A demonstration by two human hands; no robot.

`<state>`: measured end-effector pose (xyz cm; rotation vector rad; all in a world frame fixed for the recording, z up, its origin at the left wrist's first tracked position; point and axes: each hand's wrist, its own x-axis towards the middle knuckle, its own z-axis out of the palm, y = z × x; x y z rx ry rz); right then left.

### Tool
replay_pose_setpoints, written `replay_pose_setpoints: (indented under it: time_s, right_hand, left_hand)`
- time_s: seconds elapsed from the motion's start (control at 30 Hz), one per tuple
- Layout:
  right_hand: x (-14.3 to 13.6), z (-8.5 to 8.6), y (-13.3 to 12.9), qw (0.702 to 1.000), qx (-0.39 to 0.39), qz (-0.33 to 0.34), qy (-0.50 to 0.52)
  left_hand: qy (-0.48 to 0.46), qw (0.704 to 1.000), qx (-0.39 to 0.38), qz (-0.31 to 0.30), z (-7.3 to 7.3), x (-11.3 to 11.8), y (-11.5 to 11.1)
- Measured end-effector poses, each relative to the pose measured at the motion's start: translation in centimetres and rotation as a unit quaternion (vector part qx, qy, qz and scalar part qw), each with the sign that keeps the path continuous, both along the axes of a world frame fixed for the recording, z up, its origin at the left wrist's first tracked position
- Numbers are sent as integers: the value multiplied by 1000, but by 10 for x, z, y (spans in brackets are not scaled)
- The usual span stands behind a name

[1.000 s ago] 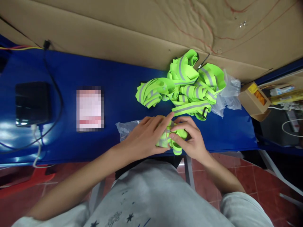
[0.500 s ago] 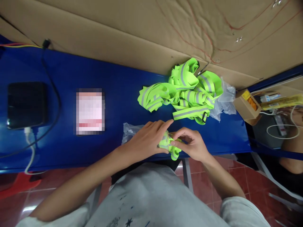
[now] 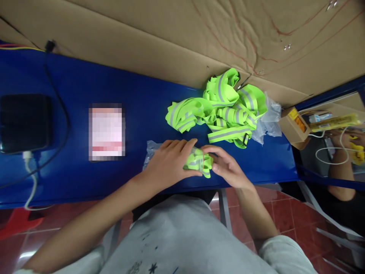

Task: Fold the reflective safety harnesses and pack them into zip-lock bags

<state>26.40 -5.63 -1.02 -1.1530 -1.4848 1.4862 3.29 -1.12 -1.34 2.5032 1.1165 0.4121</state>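
Observation:
A folded bundle of green reflective strap (image 3: 196, 161) lies mostly inside a clear plastic bag (image 3: 151, 152), near the front edge of the blue table. Wrapped over the bag and bundle from the left is my left hand (image 3: 172, 160), thumb below and fingers above. My right hand (image 3: 226, 165) is at the bag's right end, its thumb and fingers around the part of the strap that sticks out. Behind my hands lies a tangled pile of the same green straps (image 3: 228, 110) with grey stripes and a black buckle.
More clear bags (image 3: 269, 125) lie right of the pile, beside an open cardboard box (image 3: 295, 125). On the left are a blurred-out rectangle (image 3: 107, 133), a black device (image 3: 25, 123) and cables. Another person's arm (image 3: 342, 167) shows at the far right.
The strap bundle sits further inside the bag, and its loose loop no longer hangs low. Both hands have shifted slightly left and up; my right fingers have spread a little. The other person's hand has moved.

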Motion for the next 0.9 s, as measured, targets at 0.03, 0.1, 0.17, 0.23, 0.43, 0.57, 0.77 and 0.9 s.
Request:
replay_pose_setpoints:
  time_s: [0.03,0.1,0.17,0.23,0.43,0.57,0.77,0.9]
  right_hand:
    - [4,-1,-1,1000,-3,12,17]
    - [5,-7,-2,1000,13,-18,14]
    - [-3,-14,-3,996,33,-80,-27]
    - [-18,-21,-3,986,49,-136,-78]
    - [-44,-18,10,970,28,-242,5]
    - [-24,-6,11,980,-17,-174,92]
    - [-4,25,-8,991,70,-108,-21]
    - [-10,35,-13,947,176,-224,-149]
  left_hand:
    - [-11,1000,-10,-10,1,-1,0]
    - [-19,999,-18,-46,2,-1,0]
    - [4,996,4,-86,2,2,-2]
    - [41,992,43,-110,4,9,-3]
    - [131,972,170,-95,29,21,1]
    - [107,959,228,-126,41,15,3]
    - [-44,921,341,-182,44,25,-5]
    - [-40,932,330,-146,43,50,-10]
